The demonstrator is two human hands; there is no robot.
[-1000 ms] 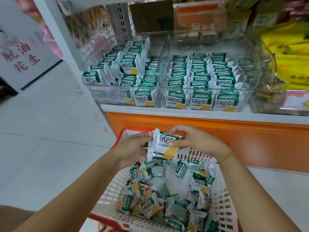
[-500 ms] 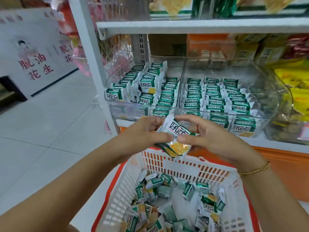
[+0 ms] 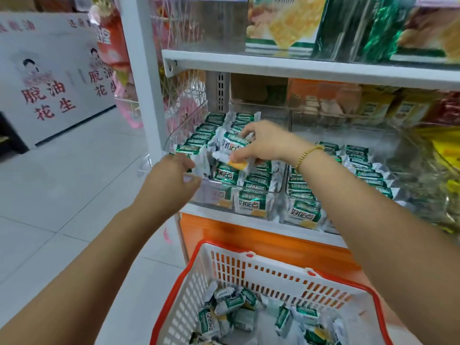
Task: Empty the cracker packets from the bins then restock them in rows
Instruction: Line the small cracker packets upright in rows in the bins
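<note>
The right arm reaches forward and up from the lower right, its wrist, which wears a gold bracelet, level over the divide between the two clear bins. The right grip hovers palm down over the left bin, thumb below and fingers above, pinching a small stack of cracker packets tilted with its yellow corner low. That stack sits just above the packets already standing in the bin's middle row.

The left arm stretches in from the lower left, forearm rising toward the shelf. The left grip is at the front left corner of the left bin, back of the hand toward the camera, fingers curled inward near the rim and the nearest packet of the left row. Motion blur hides the fingertips, so I cannot tell whether they grasp the rim, touch a packet, or hold nothing.

The left bin holds green and white packets on edge in rows running front to back. The right bin, just beside it, carries fuller rows. Both bins rest on the white shelf over an orange base.

Below the arms stands a white basket with a red rim, and loose packets lie jumbled on its bottom.
</note>
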